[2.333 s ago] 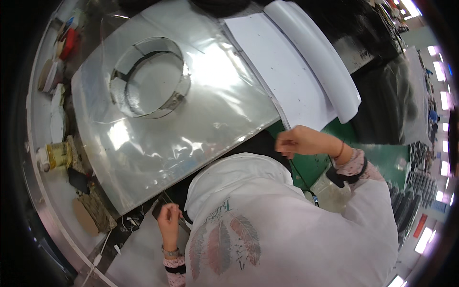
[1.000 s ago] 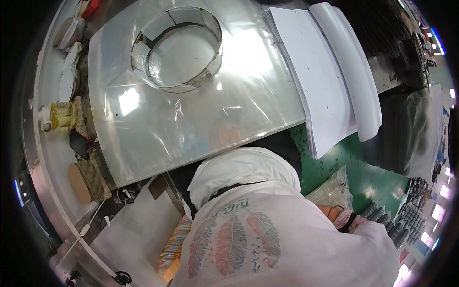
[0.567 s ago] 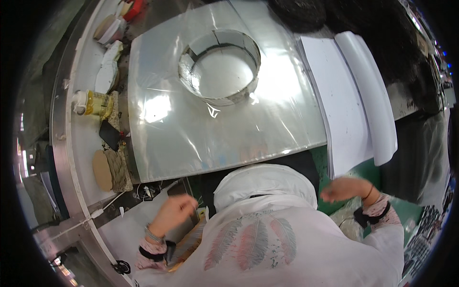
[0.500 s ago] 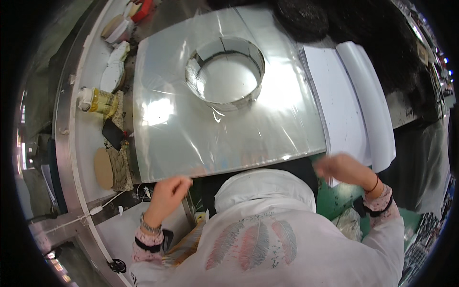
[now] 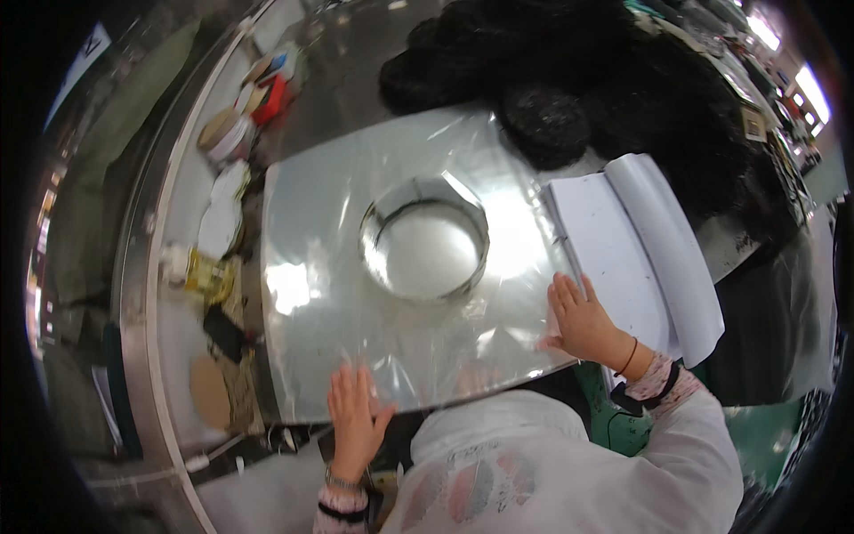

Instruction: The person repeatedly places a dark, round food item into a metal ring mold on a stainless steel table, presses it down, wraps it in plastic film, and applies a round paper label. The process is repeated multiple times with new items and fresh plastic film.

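Observation:
A stack of clear plastic sheeting (image 5: pixel 311 222) covers the middle of the worktable, with a short round clear ring, dark along its rims (image 5: pixel 422 294), standing on it. My left hand (image 5: pixel 354 414) lies open on the sheeting at its near left, fingers extended. My right hand (image 5: pixel 583 325) is also open, fingers spread on the sheeting near its right edge, beside a stack of white paper (image 5: pixel 605 249) whose top sheets curl over in a long roll (image 5: pixel 672 258). Neither hand appears to grip anything.
Along the left ledge are a yellow tape roll (image 5: pixel 209 280), a black pouch (image 5: pixel 224 336), a cardboard disc wound with cord (image 5: pixel 213 396), white containers (image 5: pixel 233 138) and a red box (image 5: pixel 269 102). Bulky black material (image 5: pixel 640 107) fills the back right. Green floor (image 5: pixel 756 432) shows at lower right.
Both hands have risen from beside my body onto the sheeting, their fingers now extended. The view has shifted, so the table appears lower and more of the black material shows.

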`<action>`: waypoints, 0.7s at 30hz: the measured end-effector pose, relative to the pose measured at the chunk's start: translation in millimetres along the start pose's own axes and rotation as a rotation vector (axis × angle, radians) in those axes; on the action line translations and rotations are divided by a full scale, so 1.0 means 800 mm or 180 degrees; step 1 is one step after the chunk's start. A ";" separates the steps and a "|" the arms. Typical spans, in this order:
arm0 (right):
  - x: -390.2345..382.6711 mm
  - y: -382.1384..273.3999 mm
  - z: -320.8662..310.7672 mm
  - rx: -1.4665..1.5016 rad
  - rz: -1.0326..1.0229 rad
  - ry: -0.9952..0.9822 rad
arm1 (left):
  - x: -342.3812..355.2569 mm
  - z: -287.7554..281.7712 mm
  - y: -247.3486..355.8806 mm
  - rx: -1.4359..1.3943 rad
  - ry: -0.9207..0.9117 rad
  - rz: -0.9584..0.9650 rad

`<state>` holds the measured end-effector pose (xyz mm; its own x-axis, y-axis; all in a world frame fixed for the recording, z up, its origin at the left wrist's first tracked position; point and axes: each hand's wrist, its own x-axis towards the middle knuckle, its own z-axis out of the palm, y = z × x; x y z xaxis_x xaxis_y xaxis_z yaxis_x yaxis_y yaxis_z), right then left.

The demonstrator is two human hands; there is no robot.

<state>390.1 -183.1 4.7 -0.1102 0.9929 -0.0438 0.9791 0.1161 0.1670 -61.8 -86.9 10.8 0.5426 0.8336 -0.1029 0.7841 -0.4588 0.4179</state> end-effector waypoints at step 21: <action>0.299 0.340 0.043 -0.0070 0.0817 -0.0022 | -0.018 -0.205 -0.202 0.0327 0.1103 -0.2357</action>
<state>636.1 85.0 5.9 0.1426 0.9898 -0.0039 0.9709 -0.1391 0.1949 -245.4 25.7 92.8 -0.2364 0.9712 -0.0281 0.9352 0.2353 0.2647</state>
